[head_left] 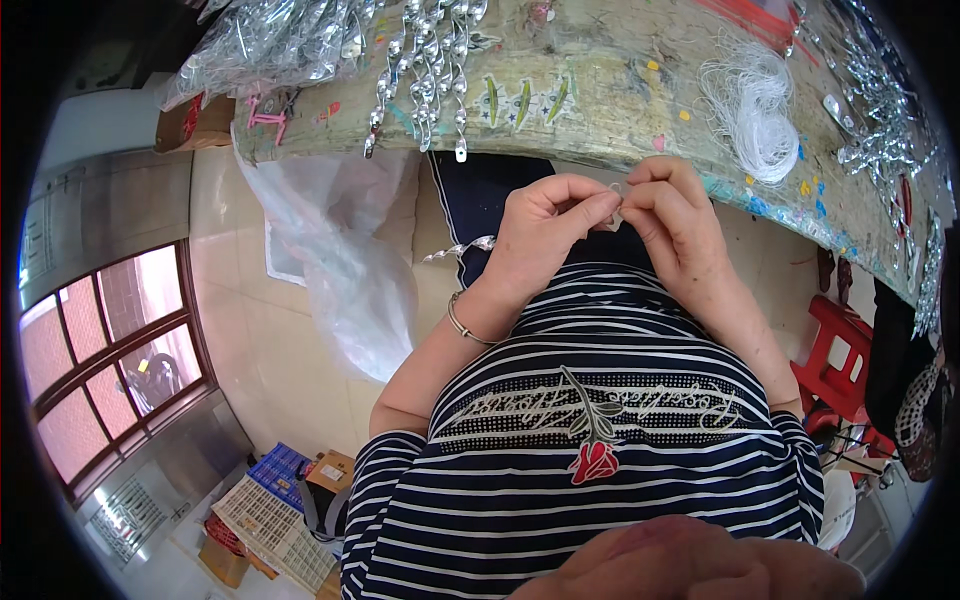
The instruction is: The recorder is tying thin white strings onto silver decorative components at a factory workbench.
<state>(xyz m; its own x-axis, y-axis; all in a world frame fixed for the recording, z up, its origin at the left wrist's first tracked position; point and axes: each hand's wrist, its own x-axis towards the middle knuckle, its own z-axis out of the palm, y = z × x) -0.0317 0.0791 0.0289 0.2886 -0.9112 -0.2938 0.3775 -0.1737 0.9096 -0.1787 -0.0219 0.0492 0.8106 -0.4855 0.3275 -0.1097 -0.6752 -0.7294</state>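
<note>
My left hand (545, 230) and my right hand (680, 220) meet fingertip to fingertip just off the near edge of the worktable (610, 110). Both are closed in a pinch. A thin white string (616, 187) makes a small loop between the fingertips. From behind my left hand a shiny silver twisted strip (465, 247) sticks out to the left; its other end is hidden by the hand. Several similar twisted strips (425, 75) lie on the table, their ends at its edge. On the right, a hank of white string (765, 125) rests on the tabletop.
Clear plastic bags of silver pieces (280, 45) cover the table's far left. Loose silver pieces (885, 135) are heaped at the right. A translucent plastic sheet (345, 240) hangs off the left edge. A red stool (835, 355) stands right, crates (275, 525) lower left.
</note>
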